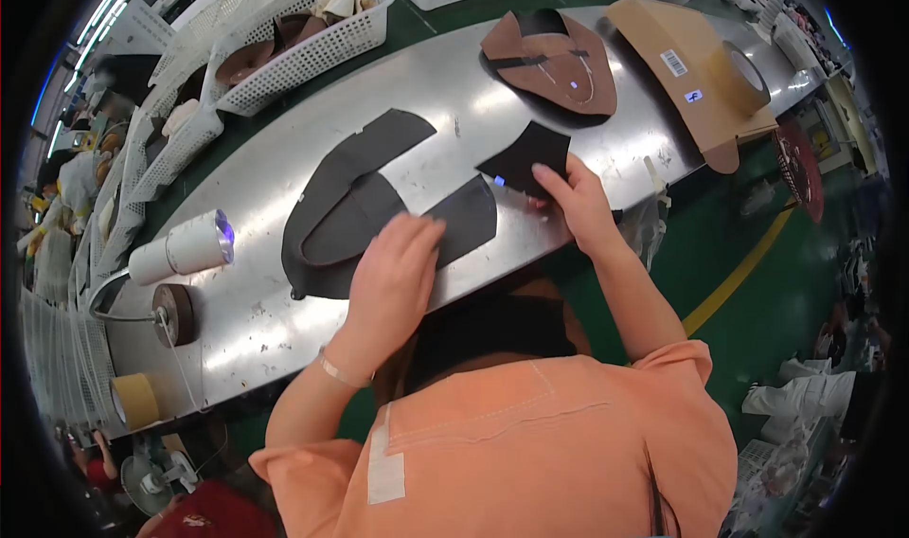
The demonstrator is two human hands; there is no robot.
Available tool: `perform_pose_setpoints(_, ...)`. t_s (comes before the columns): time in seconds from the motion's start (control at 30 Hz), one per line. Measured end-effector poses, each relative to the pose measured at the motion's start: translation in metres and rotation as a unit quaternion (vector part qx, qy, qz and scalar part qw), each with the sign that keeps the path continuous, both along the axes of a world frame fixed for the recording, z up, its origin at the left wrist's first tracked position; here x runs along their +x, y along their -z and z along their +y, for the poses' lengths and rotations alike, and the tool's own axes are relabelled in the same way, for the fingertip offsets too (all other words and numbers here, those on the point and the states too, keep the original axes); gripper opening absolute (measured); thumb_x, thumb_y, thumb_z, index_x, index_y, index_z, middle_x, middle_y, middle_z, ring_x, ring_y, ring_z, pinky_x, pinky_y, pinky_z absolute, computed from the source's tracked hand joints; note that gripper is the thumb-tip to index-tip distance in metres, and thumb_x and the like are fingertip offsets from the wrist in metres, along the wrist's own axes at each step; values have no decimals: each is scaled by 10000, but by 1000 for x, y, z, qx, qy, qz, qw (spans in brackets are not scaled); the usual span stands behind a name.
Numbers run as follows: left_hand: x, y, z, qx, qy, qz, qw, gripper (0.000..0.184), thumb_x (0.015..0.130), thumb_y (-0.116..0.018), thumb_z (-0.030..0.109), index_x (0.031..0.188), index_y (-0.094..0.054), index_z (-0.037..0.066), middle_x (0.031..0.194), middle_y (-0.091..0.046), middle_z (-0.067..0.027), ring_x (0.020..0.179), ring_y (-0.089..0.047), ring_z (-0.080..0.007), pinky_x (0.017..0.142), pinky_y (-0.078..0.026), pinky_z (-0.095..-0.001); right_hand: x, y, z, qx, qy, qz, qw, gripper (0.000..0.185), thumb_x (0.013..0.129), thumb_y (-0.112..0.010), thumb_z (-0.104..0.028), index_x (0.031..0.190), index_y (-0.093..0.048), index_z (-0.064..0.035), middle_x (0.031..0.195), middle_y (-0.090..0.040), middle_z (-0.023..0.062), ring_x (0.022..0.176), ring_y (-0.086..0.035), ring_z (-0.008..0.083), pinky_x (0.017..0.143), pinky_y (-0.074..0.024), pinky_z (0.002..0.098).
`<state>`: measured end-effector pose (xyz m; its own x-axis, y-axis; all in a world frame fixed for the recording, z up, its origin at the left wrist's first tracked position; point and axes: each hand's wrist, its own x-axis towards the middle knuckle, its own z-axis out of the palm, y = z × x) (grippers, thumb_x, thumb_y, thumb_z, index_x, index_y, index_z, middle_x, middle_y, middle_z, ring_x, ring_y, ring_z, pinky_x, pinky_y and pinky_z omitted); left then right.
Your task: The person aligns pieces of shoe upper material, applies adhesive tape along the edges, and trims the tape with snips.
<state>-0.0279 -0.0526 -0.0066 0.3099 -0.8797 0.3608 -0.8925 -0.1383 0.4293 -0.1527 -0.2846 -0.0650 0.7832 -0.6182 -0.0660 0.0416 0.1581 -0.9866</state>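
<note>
"Orange cloth garment (540, 443) fills the bottom of the frame. Beyond it, what are the two hands doing?"

"Right hand (579, 202), right of centre, pinches a small black four-sided panel (527, 157) by its lower right side, thumb on top. Left hand (391, 265), at the centre, has its fingers bent and close together over a dark grey, curved flat piece (352, 218). I cannot tell whether they grip it."

"Which step does that look like?"

"Handling the black panel beside the grey piece, I'd judge. Its lower left corner comes very near the grey piece's right-hand strip; whether they touch, I cannot tell. Any move here calls for a light pinch, and for the left hand to keep the grey piece flat."

"And the edges?"

"Front edge of the shiny metal tabletop (256, 315) runs just below that strip, so a slip towards the body could go over it. Bare metal shows beyond the black panel, up to the brown tongue-shaped piece (559, 64) at the upper centre. Upper right, a tan cardboard sheet (658, 60) bounds the room; far left, a white cylindrical lamp (180, 251) does."
</note>
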Motion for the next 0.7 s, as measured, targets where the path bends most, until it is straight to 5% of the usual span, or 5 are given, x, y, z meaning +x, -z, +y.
perform_pose_setpoints(0.2, -1, 48, -71, -39, -85, -20, 995, 243, 785, -676, 146, 959, -547, 36, 922, -527, -123, 875, -499, -311, 763, -398, -418, 3, -7, 0, 130, 48, -85, 987, 193, 916, -594, -175, 1068, -563, -60, 859, -623, 16, 647, -554, 75, 565, -465, 226)
perform_pose_setpoints(0.23, -4, 51, -73, -39, -91, -18, 995, 233, 783, -679, 154, 931, -539, 41, 908, -521, -118, 864, -492, -305, 751, -389, -415, -1, -7, -1, 140, 32, -72, 987, 220, 920, -590, -177, 1095, -561, -48, 912, -629, 24, 722, -581, 83, 642, -492, 234)
perform_pose_setpoints(0.37, -5, 48, -65, -39, -69, 20, 997, 163, 814, -645, 114, 824, -502, 36, 813, -508, -141, 800, -501, -330, 707, -402, -411, -11, -5, -4, 128, -14, -75, 989, 289, 917, -585, -148, 1168, -544, -12, 1002, -637, 42, 892, -600, 103, 798, -492, 248)
perform_pose_setpoints(0.53, 25, 44, -36, 1, -71, 111, 991, 159, 866, -621, 141, 875, -514, 23, 749, -576, -172, 711, -575, -356, 616, -446, -382, -18, -28, 2, 37, -128, 35, 990, 195, 907, -588, -131, 1058, -575, -9, 940, -627, 6, 839, -556, 69, 748, -462, 230)
perform_pose_setpoints(0.7, 52, 1, -33, 137, -88, 445, 881, 228, 833, -634, 62, 1058, -598, 42, 724, -588, 38, 690, -483, -19, 684, -394, -181, -11, -28, 6, -169, -202, 123, 957, 189, 878, -595, -144, 976, -558, 13, 820, -604, 53, 743, -522, 119, 702, -428, 265)
